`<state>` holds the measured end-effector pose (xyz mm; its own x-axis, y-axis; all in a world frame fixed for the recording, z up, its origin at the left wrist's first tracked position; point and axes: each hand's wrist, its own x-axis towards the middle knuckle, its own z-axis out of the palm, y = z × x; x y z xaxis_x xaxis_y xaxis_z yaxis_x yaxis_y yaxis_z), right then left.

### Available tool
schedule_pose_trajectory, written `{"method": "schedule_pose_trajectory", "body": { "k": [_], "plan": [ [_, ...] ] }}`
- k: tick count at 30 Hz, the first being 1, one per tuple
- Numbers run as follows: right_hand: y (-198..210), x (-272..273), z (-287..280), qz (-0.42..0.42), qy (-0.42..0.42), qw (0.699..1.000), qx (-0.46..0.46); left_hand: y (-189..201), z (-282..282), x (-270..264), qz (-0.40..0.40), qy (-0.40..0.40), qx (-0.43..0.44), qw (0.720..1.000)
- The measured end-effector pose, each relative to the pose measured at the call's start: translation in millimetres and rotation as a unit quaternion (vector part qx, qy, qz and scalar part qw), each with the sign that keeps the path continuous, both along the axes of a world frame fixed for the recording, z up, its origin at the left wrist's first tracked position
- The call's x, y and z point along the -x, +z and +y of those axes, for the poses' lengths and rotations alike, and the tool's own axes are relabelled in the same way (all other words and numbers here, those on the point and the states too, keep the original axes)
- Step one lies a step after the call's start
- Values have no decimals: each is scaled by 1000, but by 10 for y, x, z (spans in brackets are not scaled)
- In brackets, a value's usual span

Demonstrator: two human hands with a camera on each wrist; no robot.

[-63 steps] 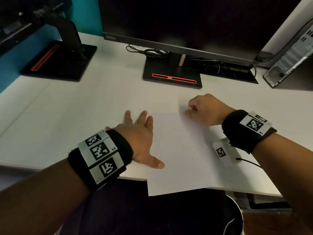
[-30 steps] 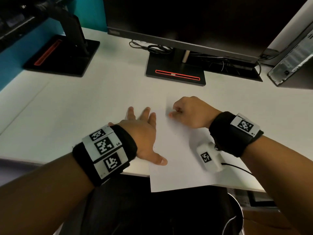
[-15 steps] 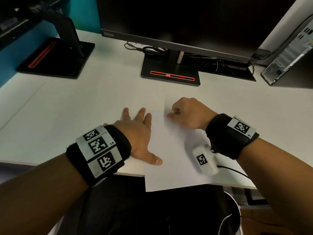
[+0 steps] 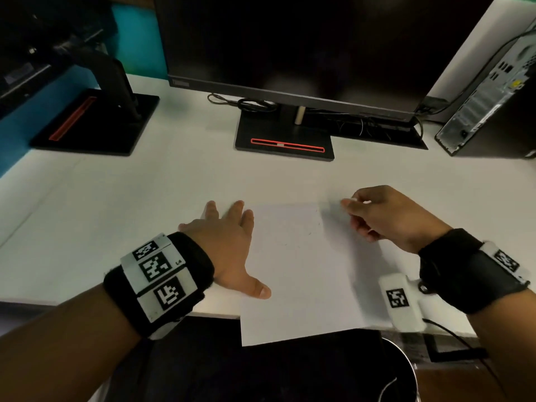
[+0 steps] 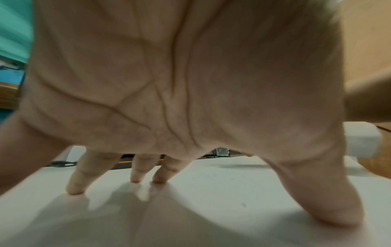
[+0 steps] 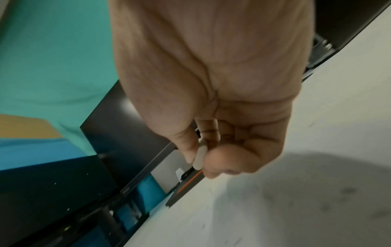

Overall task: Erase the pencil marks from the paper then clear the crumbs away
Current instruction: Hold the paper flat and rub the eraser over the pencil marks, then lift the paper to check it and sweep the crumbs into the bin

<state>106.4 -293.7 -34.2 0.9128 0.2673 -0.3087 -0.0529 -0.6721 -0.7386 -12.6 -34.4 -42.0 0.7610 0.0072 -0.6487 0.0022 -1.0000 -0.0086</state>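
White desk (image 4: 145, 198) spreads under both my hands, and the paper (image 4: 298, 271) lies on it between them, its near edge hanging over the desk's front. Small dark crumbs (image 4: 311, 232) dot its far part. My right hand (image 4: 391, 219), which half a second ago pressed on the sheet's far corner, is now lifted off to the right, thumb and forefinger pinching the pale eraser (image 6: 200, 157). My left hand (image 4: 229, 245) still lies flat, fingers spread, thumb on the paper's left edge. Beyond my fingers stands a dark monitor (image 4: 290, 47).
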Motion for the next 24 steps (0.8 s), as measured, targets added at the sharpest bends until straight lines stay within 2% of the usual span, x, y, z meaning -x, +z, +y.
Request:
{"method": "schedule_pose_trajectory", "body": {
  "k": [5,9,15,20,24],
  "plan": [
    [-38,167,-420,72,-37,997,-20,159,-54,-189,-55,23,19,998],
    [-112,215,-493,73,-64,994,-57,153,-93,-327,-122,32,33,991],
    [-94,218,-532,81,-73,988,-110,210,-161,-486,-112,63,38,991],
    [-132,202,-623,20,-74,986,-145,202,-158,-574,-126,104,92,982],
    [-157,94,-731,-65,-88,985,-134,210,-63,-682,-203,141,184,951]
  ]
}}
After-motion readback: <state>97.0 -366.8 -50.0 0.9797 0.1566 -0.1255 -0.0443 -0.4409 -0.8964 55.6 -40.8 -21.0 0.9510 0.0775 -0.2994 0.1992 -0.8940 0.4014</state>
